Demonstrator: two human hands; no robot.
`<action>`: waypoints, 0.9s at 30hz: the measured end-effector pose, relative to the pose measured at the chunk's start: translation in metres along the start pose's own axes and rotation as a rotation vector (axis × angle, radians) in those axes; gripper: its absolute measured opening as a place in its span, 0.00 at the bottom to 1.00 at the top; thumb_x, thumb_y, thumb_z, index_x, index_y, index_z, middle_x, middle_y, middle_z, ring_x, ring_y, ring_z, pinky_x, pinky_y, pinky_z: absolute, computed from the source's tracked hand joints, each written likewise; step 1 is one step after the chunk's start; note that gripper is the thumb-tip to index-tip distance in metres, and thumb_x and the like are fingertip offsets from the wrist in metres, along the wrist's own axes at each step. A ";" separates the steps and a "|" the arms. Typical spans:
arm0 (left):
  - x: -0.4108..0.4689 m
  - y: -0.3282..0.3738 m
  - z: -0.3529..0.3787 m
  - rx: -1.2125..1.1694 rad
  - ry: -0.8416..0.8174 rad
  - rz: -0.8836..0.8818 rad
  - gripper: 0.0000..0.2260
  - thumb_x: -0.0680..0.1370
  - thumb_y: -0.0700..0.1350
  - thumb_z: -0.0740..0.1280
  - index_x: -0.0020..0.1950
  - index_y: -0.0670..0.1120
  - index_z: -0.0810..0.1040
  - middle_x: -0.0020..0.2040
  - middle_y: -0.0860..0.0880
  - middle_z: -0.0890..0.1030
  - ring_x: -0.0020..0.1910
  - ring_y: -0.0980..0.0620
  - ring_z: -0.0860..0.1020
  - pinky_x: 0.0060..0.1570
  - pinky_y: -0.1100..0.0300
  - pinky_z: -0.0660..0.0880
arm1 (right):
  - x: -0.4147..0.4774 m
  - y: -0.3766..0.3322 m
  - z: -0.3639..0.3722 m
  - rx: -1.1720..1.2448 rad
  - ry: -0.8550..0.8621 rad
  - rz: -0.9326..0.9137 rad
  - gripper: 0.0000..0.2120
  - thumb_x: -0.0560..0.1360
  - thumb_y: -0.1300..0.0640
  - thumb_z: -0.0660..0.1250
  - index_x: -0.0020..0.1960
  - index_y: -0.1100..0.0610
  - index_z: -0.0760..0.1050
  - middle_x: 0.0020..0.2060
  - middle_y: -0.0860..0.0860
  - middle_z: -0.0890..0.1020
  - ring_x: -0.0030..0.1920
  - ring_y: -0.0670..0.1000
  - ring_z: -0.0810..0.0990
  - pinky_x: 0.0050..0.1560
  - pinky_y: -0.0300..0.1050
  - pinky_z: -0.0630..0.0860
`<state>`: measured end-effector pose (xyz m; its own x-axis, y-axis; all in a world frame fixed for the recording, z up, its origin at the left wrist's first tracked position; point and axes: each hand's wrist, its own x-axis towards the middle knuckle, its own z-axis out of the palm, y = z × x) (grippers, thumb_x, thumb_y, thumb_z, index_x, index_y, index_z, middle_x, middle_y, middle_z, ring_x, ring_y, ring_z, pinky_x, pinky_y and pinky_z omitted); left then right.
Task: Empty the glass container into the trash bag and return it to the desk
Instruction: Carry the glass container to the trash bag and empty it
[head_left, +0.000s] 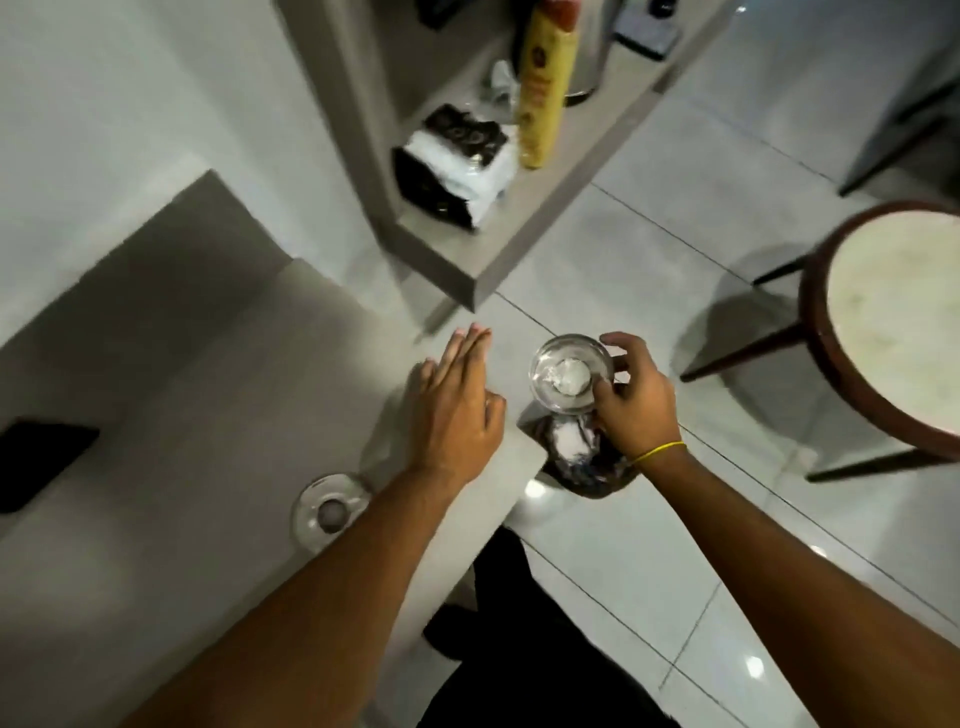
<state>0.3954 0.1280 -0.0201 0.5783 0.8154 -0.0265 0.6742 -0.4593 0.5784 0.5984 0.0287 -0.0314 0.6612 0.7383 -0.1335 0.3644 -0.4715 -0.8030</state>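
Observation:
My right hand (631, 400) grips a clear glass container (569, 371) by its side, upright, with a crumpled white wad inside. It hangs off the desk's right edge, directly above a dark trash bag (582, 457) on the floor that holds white waste. My left hand (454, 400) hovers over the grey desk (208, 415) near its right edge, fingers spread and holding nothing.
A round glass lid or dish (332, 512) lies on the desk under my left forearm. A black phone (41, 462) sits at the desk's left. Behind, a shelf (493, 260) carries a black-and-white package, a yellow bottle (545, 88) and a kettle. A round stool (893, 322) stands right.

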 end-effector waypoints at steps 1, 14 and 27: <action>0.007 0.019 0.015 -0.027 -0.027 0.024 0.32 0.78 0.41 0.62 0.84 0.43 0.63 0.85 0.44 0.65 0.85 0.45 0.62 0.79 0.37 0.64 | 0.005 0.016 -0.013 -0.001 0.032 0.032 0.23 0.76 0.68 0.67 0.68 0.53 0.74 0.46 0.52 0.83 0.33 0.43 0.85 0.39 0.37 0.82; -0.053 0.036 0.247 -0.024 -0.400 0.026 0.37 0.77 0.39 0.66 0.85 0.48 0.56 0.88 0.48 0.55 0.87 0.48 0.51 0.83 0.37 0.56 | 0.062 0.240 0.012 -0.632 -0.188 -0.270 0.33 0.83 0.53 0.64 0.85 0.46 0.56 0.53 0.65 0.78 0.39 0.72 0.82 0.40 0.59 0.77; -0.097 -0.050 0.310 0.016 -0.455 -0.141 0.37 0.77 0.38 0.64 0.85 0.49 0.56 0.88 0.46 0.55 0.87 0.46 0.51 0.81 0.34 0.59 | 0.100 0.338 0.101 -1.108 -0.508 -0.542 0.30 0.78 0.66 0.63 0.79 0.66 0.64 0.60 0.69 0.75 0.46 0.71 0.84 0.45 0.66 0.83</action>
<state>0.4484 -0.0381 -0.2993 0.6202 0.6352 -0.4602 0.7658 -0.3633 0.5306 0.7218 -0.0081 -0.3746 0.0360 0.9383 -0.3438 0.9990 -0.0246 0.0374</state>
